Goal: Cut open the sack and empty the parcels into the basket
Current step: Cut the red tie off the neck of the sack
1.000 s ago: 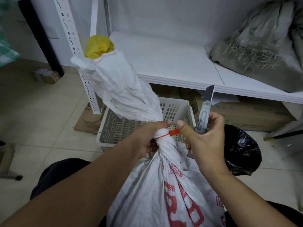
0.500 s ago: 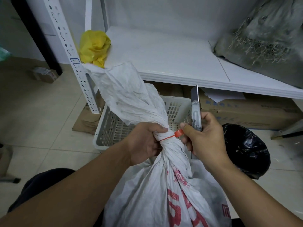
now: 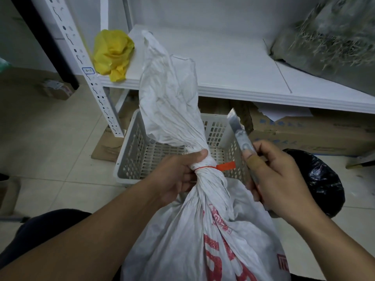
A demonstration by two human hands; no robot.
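A white woven sack with red print stands in front of me, its neck bunched and cinched by a red zip tie. My left hand grips the neck right at the tie. My right hand holds a metal utility knife upright, blade pointing up, a short way right of the tie and not touching it. Behind the sack sits a white perforated plastic basket on the floor. The parcels are hidden inside the sack.
A white shelf runs above the basket, with a yellow bag at its left corner and a grey sack at right. Cardboard boxes lie under the shelf. A black bin bag sits right of my hand.
My right hand has pulled back from the red tie, and the knife now tilts left, away from the sack. The sack's loose top has swung upright. My left hand keeps its grip.
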